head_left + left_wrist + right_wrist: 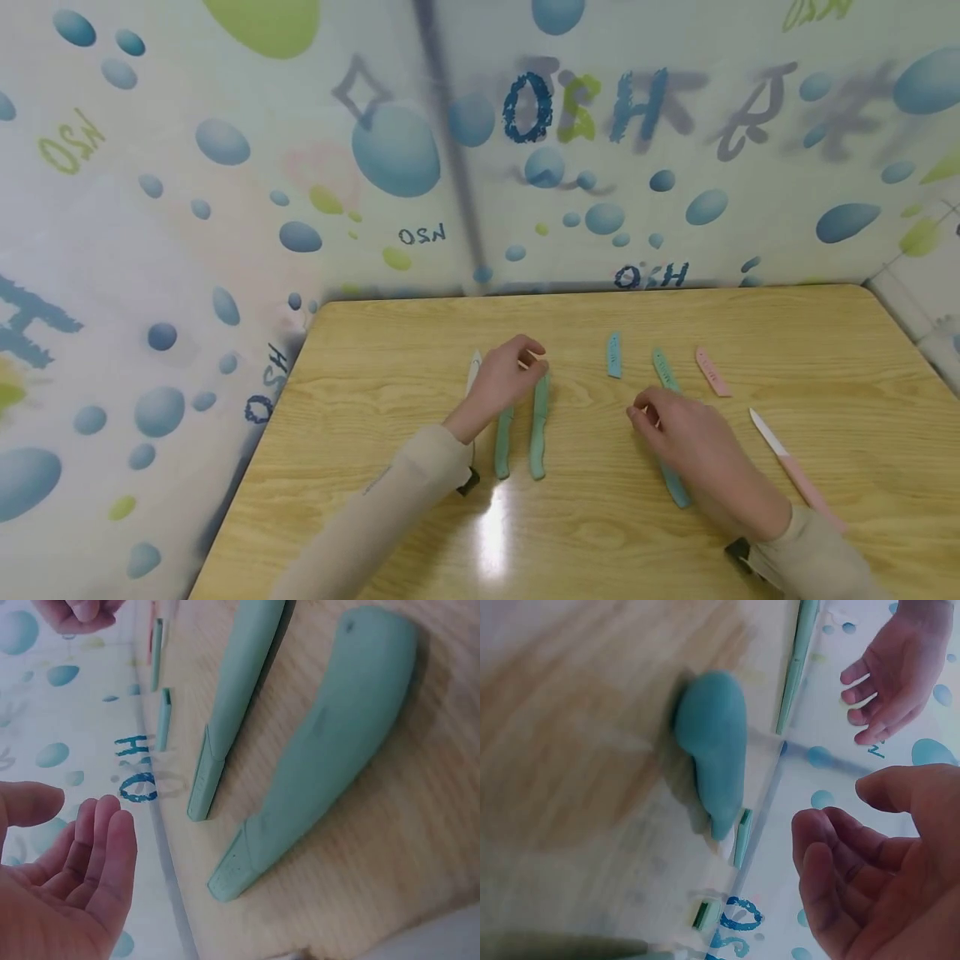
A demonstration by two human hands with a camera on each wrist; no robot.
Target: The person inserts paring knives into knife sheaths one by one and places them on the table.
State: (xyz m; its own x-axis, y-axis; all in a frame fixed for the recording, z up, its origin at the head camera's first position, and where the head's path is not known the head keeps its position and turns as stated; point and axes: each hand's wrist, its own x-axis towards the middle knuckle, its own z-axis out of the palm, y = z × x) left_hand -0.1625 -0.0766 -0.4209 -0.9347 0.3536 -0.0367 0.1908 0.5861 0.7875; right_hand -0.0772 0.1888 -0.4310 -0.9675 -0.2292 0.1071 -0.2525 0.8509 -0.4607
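My left hand (506, 379), fingers loosely bent and holding nothing, hovers over two green knives with their blades in green sheaths. The left one's handle (503, 446) and the right one's handle (538, 433) point toward me. A white blade (474, 371) shows beside that wrist, its other end hidden by the arm. My right hand (690, 429), also holding nothing with thumb and fingers apart, is above a knife with a blue-green handle (716, 742). Beyond this hand lies a green sheath (664, 369); the hand covers the knife's middle in the head view.
A blue sheath (614, 355) and a pink sheath (712, 372) lie toward the back of the wooden table (405, 333). At right, a knife with a pink handle (810, 492) has its white blade bare, tip pointing away. A patterned wall (480, 217) stands behind the table.
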